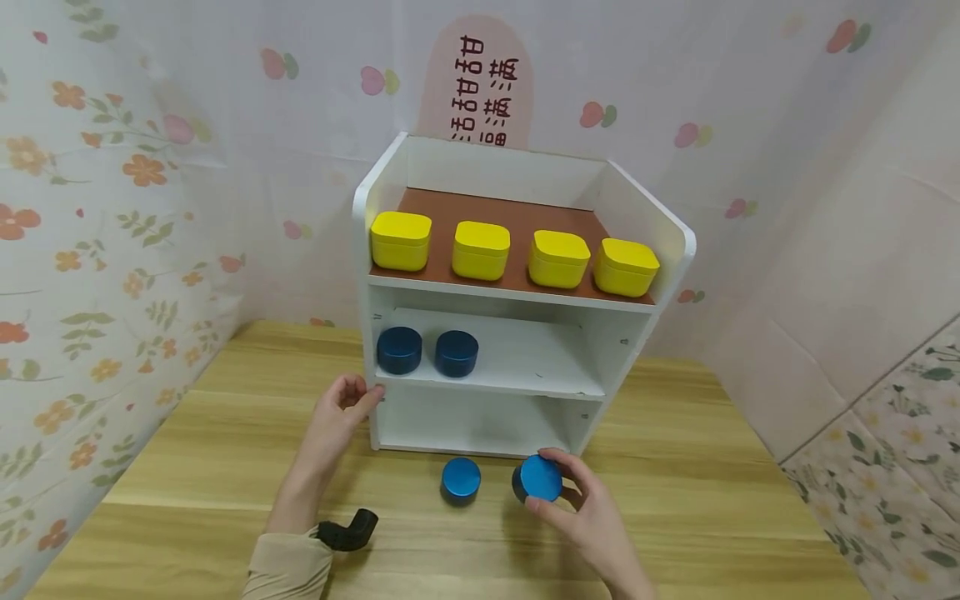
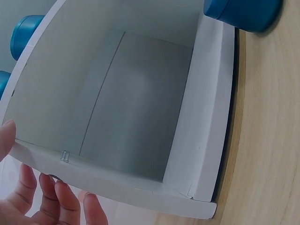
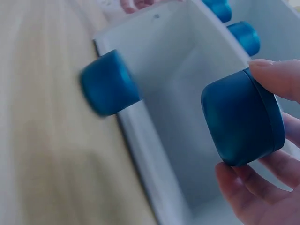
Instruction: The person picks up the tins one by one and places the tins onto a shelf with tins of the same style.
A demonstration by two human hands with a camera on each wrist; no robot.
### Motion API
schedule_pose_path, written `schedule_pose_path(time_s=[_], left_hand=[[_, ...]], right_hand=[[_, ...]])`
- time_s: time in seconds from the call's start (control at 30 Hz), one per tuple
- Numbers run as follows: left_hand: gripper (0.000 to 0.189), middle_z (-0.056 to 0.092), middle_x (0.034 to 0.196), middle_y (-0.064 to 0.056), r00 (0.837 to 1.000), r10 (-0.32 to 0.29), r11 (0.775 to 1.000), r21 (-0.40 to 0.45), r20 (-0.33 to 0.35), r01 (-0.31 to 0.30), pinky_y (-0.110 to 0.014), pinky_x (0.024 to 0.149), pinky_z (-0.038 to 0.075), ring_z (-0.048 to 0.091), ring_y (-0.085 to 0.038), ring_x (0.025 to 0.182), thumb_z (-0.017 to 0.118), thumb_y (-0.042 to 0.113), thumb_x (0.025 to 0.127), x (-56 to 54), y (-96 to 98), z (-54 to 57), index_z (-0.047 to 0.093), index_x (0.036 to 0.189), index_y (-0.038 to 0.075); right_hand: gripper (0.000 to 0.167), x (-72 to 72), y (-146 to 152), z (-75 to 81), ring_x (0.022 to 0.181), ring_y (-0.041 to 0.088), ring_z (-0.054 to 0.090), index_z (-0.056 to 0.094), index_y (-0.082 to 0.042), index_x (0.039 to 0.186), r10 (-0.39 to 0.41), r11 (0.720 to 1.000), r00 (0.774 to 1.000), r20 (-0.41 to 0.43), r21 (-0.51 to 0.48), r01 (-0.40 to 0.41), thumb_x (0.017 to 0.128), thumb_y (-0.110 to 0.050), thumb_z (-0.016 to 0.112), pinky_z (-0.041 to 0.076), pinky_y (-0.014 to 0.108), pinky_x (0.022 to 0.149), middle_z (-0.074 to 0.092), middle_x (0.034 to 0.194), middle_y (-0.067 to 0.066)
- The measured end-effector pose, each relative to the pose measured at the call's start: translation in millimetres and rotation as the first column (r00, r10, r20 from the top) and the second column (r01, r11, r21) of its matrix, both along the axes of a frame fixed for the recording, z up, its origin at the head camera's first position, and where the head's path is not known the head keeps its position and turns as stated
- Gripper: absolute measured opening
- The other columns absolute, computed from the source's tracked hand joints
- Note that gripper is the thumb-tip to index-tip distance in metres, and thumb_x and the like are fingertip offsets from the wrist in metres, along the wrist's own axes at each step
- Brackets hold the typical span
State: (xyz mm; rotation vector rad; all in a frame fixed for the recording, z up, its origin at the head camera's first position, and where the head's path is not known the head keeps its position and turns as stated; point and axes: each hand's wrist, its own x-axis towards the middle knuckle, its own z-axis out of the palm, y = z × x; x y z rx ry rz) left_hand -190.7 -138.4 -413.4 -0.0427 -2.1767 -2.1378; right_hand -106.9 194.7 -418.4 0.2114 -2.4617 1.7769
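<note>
My right hand [image 1: 581, 500] grips a round blue tin [image 1: 538, 479] with a lid, thumb on one side and fingers on the other, in front of the shelf unit. The right wrist view shows this held tin [image 3: 243, 117] large, tilted between thumb and fingertips. To its left, a second blue tin [image 1: 461, 479] sits on the table before the unit. My left hand [image 1: 341, 412] holds the left side panel of the white shelf unit [image 1: 487, 421], thumb at the front edge and fingers outside it, as the left wrist view shows.
Two blue tins, a left one [image 1: 399, 350] and another [image 1: 456, 353], stand on the middle shelf's left part. Several yellow boxes, one at far left [image 1: 401, 242], line the brown top shelf. The wooden table [image 1: 675, 500] carries the unit; a floral curtain [image 1: 300, 167] hangs behind.
</note>
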Motion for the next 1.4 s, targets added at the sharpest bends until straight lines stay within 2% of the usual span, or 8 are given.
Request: schedule_pose_path(time_s=[0.33,0.6,0.73,0.87,1.17,1.4], left_hand=[[0.037,0.046,0.102,-0.009,1.0,0.001,1.0,-0.003,-0.006,-0.001,-0.033,0.081,0.04,0.044,-0.022,0.096,0.066,0.03,0.095,-2.7,1.8,-5.3,0.046,0.109,0.002],[0.039,0.045,0.103,-0.009,1.0,-0.008,1.0,-0.008,0.017,0.008,-0.034,0.082,0.04,0.043,-0.022,0.097,0.065,0.032,0.096,-0.5,1.8,-4.6,0.046,0.11,0.002],[0.04,0.044,0.103,-0.009,1.0,-0.012,1.0,-0.005,0.025,0.012,-0.034,0.083,0.04,0.042,-0.022,0.098,0.065,0.034,0.096,0.2,1.9,-4.5,0.045,0.111,0.002],[0.04,0.044,0.103,-0.009,1.0,-0.016,1.0,-0.006,0.023,0.016,-0.034,0.083,0.04,0.042,-0.022,0.097,0.065,0.034,0.096,-0.1,1.5,-5.3,0.045,0.111,0.002],[0.039,0.044,0.103,-0.009,1.0,-0.011,1.0,-0.012,0.02,0.011,-0.035,0.083,0.041,0.043,-0.022,0.097,0.065,0.032,0.096,-0.5,1.2,-6.0,0.045,0.111,0.002],[0.038,0.045,0.102,-0.008,1.0,0.003,1.0,-0.011,0.018,-0.003,-0.032,0.082,0.041,0.043,-0.021,0.096,0.064,0.031,0.096,-1.0,-0.8,-3.7,0.045,0.11,0.002]], right_hand=[[0.057,-15.5,11.3,39.2,0.114,0.023,0.053,0.055,-0.009,0.131,0.044,0.998,0.988,-0.149,0.056,-0.036,0.08,-0.006,0.08,0.048,0.026,0.09,0.055,0.128,0.009],[0.056,-32.1,6.9,61.5,0.117,0.028,0.05,0.053,-0.005,0.133,0.062,0.996,0.977,-0.203,0.077,-0.047,0.083,-0.009,0.079,0.045,0.022,0.092,0.053,0.132,0.01],[0.056,-40.3,1.2,72.1,0.119,0.028,0.048,0.053,-0.007,0.134,0.063,0.995,0.979,-0.194,0.084,-0.048,0.085,-0.012,0.078,0.043,0.021,0.094,0.051,0.134,0.01],[0.057,-48.7,-3.0,79.1,0.121,0.027,0.046,0.052,-0.007,0.136,0.068,0.993,0.981,-0.184,0.108,-0.048,0.086,-0.016,0.078,0.043,0.024,0.095,0.05,0.135,0.009],[0.056,-64.8,-7.0,86.5,0.12,0.027,0.047,0.053,-0.005,0.135,0.091,0.989,0.973,-0.212,0.133,-0.064,0.086,-0.014,0.077,0.046,0.03,0.095,0.051,0.135,0.009],[0.056,-75.4,-15.6,95.1,0.118,0.026,0.049,0.054,-0.006,0.134,0.095,0.987,0.969,-0.227,0.15,-0.062,0.085,-0.016,0.078,0.046,0.044,0.096,0.052,0.135,0.009]])
